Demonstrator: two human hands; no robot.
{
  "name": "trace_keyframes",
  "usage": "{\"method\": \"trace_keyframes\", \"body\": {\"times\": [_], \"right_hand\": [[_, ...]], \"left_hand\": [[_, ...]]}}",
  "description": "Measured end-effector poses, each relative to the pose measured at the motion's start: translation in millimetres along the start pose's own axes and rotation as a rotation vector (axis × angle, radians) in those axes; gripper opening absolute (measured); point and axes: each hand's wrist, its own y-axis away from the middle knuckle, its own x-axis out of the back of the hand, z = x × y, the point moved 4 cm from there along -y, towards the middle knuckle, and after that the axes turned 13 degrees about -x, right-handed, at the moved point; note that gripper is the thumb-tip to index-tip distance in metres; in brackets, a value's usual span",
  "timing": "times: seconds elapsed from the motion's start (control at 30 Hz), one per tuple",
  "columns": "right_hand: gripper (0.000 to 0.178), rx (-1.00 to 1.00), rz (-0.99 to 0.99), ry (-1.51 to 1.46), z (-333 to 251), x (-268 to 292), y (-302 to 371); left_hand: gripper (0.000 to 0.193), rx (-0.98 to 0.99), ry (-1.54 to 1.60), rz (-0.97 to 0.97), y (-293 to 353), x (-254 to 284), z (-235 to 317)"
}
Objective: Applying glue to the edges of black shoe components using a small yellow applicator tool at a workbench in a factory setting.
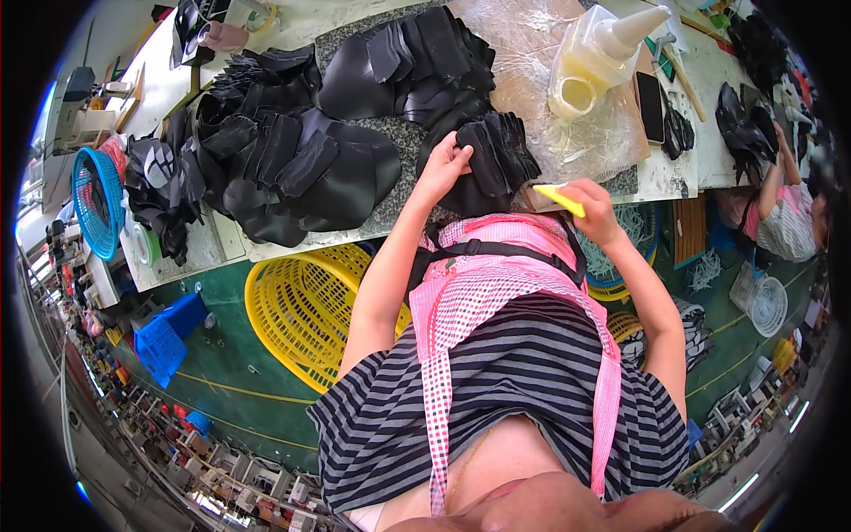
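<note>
At the table's near edge, my left hand (443, 167) pinches the edge of a fanned stack of black leather-like pieces (498, 152). To the right of that stack, my right hand (592, 211) is closed round a flat yellow-handled tool (560, 199). Its pale tip points left toward the stack, and I cannot make out whether it is a brush or a scraper. Farther left lie more black pieces (355, 177), with small strips piled on larger curved ones. Another such pile (417, 62) rests beyond my left hand.
A translucent bottle (594, 66) with yellowish liquid stands on a plastic-covered board (514, 44). A phone (650, 106) and a hammer (687, 84) lie to its right. Yellow baskets (301, 310) stand below the table edge. Another person (784, 213) works at far right.
</note>
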Motion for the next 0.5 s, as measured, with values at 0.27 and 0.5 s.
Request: {"method": "trace_keyframes", "body": {"times": [0.27,0.5], "right_hand": [[0.008,-0.181,0.216,0.003,2.4,-43.6,-112.3],[0.007,-0.342,0.454,-0.119,6.4,-5.6,-98.9]], "left_hand": [[0.022,-0.058,0.050,-0.030,1.6,-4.8,4.7],[0.027,-0.577,-0.685,-0.338,7.6,-6.9,70.4]]}}
